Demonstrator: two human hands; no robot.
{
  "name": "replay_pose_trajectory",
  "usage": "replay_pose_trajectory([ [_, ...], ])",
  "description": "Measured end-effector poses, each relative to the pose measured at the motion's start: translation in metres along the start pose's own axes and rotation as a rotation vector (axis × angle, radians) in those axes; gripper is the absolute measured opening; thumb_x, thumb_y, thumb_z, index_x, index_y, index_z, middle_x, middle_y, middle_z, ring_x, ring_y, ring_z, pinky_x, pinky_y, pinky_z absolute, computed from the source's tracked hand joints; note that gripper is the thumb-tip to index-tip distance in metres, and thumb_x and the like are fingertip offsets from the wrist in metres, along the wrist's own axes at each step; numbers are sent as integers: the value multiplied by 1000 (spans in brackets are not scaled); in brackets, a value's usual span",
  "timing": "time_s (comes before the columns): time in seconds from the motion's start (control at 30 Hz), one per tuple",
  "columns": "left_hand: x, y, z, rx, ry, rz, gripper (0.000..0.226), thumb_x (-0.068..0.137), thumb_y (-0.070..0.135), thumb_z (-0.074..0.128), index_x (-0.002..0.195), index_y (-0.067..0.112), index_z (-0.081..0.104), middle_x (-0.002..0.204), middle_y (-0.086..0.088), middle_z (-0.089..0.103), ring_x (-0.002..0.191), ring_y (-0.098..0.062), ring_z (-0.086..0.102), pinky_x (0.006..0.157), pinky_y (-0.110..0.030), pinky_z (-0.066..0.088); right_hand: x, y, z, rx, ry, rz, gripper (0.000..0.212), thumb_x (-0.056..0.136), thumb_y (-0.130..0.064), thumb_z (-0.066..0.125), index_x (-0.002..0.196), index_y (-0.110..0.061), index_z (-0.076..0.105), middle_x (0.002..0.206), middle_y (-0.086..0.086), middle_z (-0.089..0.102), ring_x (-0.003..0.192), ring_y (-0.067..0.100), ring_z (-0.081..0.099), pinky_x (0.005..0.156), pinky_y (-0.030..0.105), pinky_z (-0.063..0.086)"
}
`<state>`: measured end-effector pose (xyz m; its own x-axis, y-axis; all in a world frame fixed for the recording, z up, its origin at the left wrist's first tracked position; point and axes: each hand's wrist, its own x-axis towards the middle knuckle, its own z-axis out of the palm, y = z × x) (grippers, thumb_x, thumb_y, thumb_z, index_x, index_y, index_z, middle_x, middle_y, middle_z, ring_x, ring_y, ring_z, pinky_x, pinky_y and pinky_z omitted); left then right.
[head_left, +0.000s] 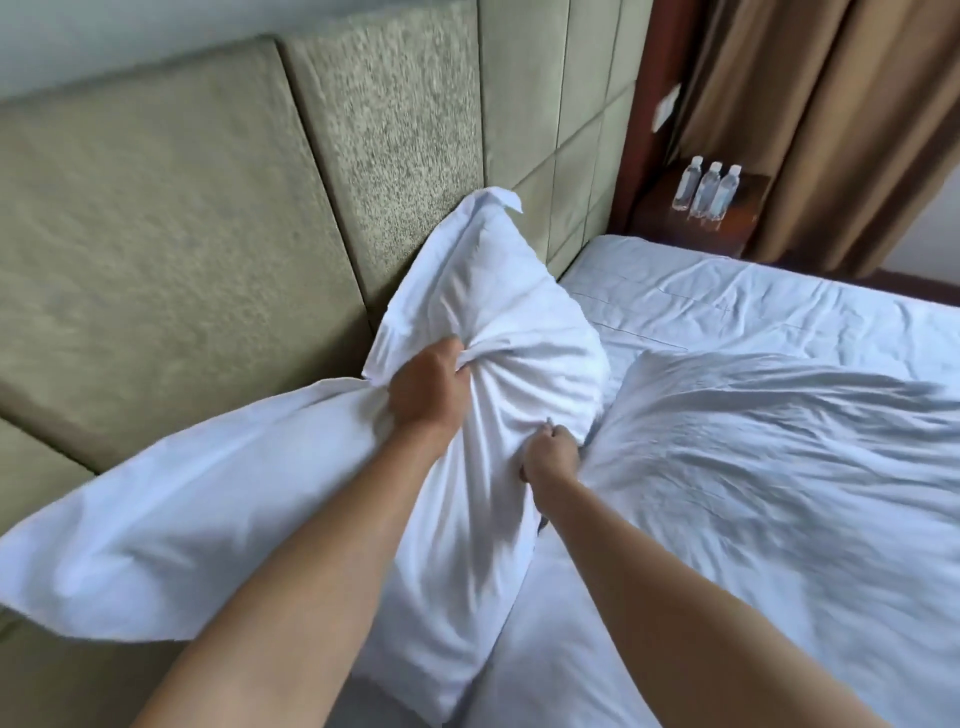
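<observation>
both hands bunch the white pillow (498, 312), which stands tilted on the bed (727, 301) against the green headboard (182, 234). the left hand (423, 392) curls its fingers into a fistful of cover near the pillow's middle. the right hand (550, 457), just below and right of it, pinches a fold at the pillow's edge. a second pillow (779, 467) lies right of the right hand. three bottles (706, 189) stand well beyond both hands.

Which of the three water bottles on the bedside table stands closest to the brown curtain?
The rightmost bottle in the row: it stands next to the curtain, while the middle bottle and the left bottle stand further away, toward the padded headboard.
</observation>
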<state>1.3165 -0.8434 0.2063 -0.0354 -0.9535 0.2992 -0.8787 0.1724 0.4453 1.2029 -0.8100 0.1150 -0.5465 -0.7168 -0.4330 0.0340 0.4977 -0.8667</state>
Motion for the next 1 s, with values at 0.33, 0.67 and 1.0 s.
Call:
replay_pose_trajectory([
  [0.33,-61,96,-122,-157,335,-25,23,91,20,51,71,15,42,86,-15,64,88,-37,57,64,-35,32,-119,-98,-133,179,75,-319,35,102,-24,30,102,-1,56,94,8,53,89,23,47,76,27,31],
  [0.67,-139,214,-93,-633,436,-81,37,89,10,56,55,12,43,81,-29,63,78,-40,56,70,-35,34,-164,-89,-295,54,375,-578,24,101,-15,31,86,-4,46,86,11,52,81,23,42,62,26,17],
  [1.0,-193,251,-1,-500,-157,-266,28,83,32,64,68,14,48,89,-11,66,76,-29,59,59,-28,44,-137,5,-394,-318,318,-273,34,100,-21,36,112,1,58,121,26,58,111,37,55,87,35,41],
])
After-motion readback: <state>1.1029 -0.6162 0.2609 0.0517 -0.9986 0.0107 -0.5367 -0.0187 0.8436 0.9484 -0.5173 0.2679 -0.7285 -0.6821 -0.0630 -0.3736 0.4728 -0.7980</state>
